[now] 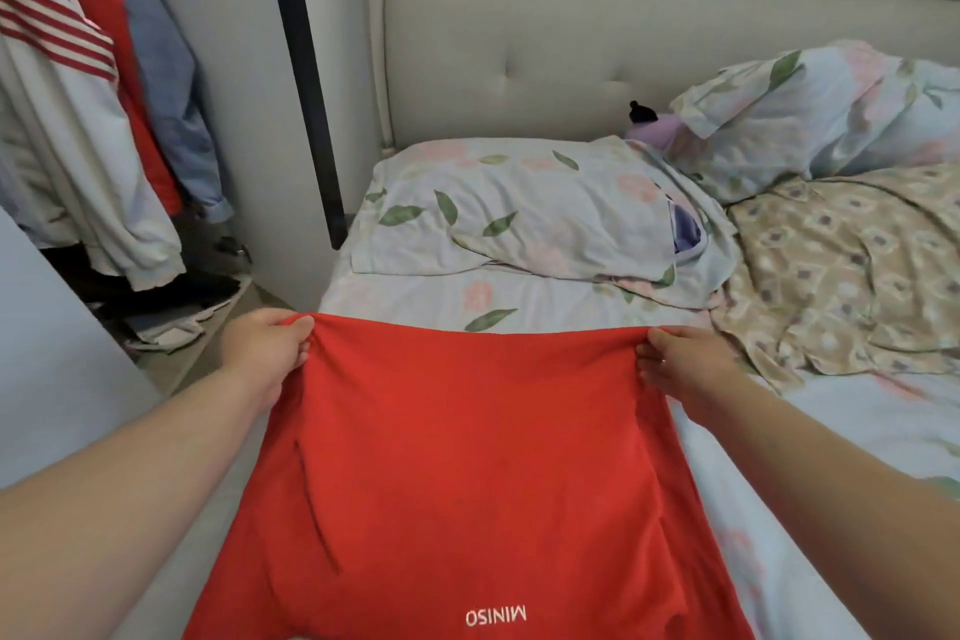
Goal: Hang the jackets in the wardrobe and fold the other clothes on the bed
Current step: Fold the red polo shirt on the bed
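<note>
Holding: my left hand [265, 353] and my right hand [685, 364] each grip one end of the far edge of the red shirt [467, 457], fingers curled round the bunched cloth.
Shirt: pulled wide between my two hands, above the near left part of the bed [519, 296]; the rest runs back toward me.
Writing: "MINISO" [496, 616] in small white letters low on the shirt, upside down from where I look (the only text I can read).
Pillows: one floral pillow [519, 213] lies just beyond the shirt's far edge; a second floral pillow [810, 120] leans at the right against the grey headboard [519, 42].
Blanket: a beige patterned blanket [841, 265], crumpled, just beside my right hand.
Wardrobe: at my left, a white jacket with red stripes [57, 120], a red garment [104, 16] and a blue shirt [171, 94] hang side by side.
Between the pillows: a small purple thing with a black top [649, 122], too hidden to name.
</note>
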